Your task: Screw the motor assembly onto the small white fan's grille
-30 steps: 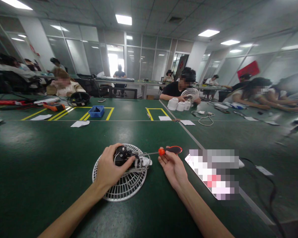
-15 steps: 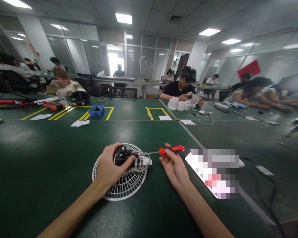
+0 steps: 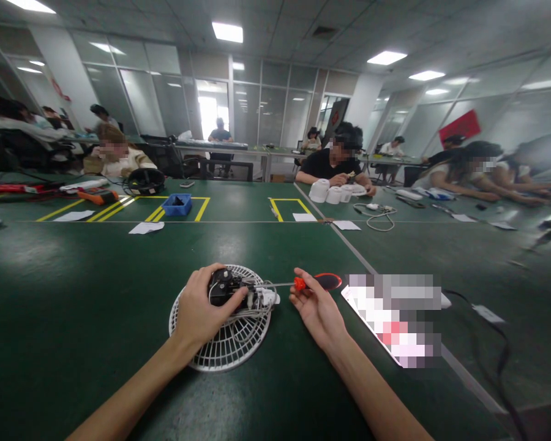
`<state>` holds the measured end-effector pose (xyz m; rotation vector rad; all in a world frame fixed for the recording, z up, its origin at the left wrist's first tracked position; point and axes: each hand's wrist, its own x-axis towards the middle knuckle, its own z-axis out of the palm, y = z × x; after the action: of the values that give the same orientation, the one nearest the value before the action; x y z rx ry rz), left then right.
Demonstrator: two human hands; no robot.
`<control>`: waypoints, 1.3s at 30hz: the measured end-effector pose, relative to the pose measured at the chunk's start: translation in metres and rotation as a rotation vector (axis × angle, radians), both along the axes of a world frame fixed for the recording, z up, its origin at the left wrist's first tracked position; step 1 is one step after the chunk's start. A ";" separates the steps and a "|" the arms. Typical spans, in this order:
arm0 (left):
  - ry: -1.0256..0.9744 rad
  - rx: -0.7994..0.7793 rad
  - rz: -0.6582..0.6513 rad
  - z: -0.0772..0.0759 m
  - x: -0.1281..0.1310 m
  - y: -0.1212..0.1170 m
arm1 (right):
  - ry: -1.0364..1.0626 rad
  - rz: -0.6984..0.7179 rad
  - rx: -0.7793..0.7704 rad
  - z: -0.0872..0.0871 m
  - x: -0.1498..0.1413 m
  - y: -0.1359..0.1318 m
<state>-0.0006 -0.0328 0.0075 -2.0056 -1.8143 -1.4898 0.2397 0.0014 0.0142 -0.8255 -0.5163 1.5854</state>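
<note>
My left hand (image 3: pixel 202 306) is wrapped round a black fan motor (image 3: pixel 220 291), which rests on a round white fan grille (image 3: pixel 220 355) lying on the green table. Thin grey and white wires (image 3: pixel 252 312) loop beside the motor. In my right hand (image 3: pixel 319 306) is a screwdriver (image 3: pixel 328 281) with a red and black handle, pinched near the front of the handle between thumb and fingers. Its shaft points left, level, and reaches into the motor's right side; the tip is hidden among the parts.
A phone-like white device (image 3: pixel 371 324), partly blurred out, lies right of my right hand. Farther off are a blue bin (image 3: pixel 177 206), paper slips (image 3: pixel 147 228), white cups (image 3: pixel 319 191) and a coiled cable (image 3: pixel 381 217). A co-worker (image 3: pixel 337 159) sits across the table.
The screwdriver handle has turned about its axis, and my right fingers have shifted on it. My left hand and the motor stay in place. The co-worker opposite has lowered a white grille.
</note>
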 end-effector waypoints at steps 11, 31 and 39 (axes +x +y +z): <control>0.001 0.007 -0.003 0.000 0.000 0.001 | 0.007 -0.031 0.041 0.005 0.003 0.001; -0.046 -0.018 0.014 -0.001 0.000 0.000 | -0.026 -0.096 0.089 0.006 0.003 0.002; -0.056 -0.032 0.020 0.000 0.001 -0.001 | -0.118 -0.076 0.042 0.001 0.003 0.005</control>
<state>0.0004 -0.0335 0.0071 -1.9733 -1.8848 -1.5363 0.2428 0.0060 0.0147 -0.9006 -0.5943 1.4575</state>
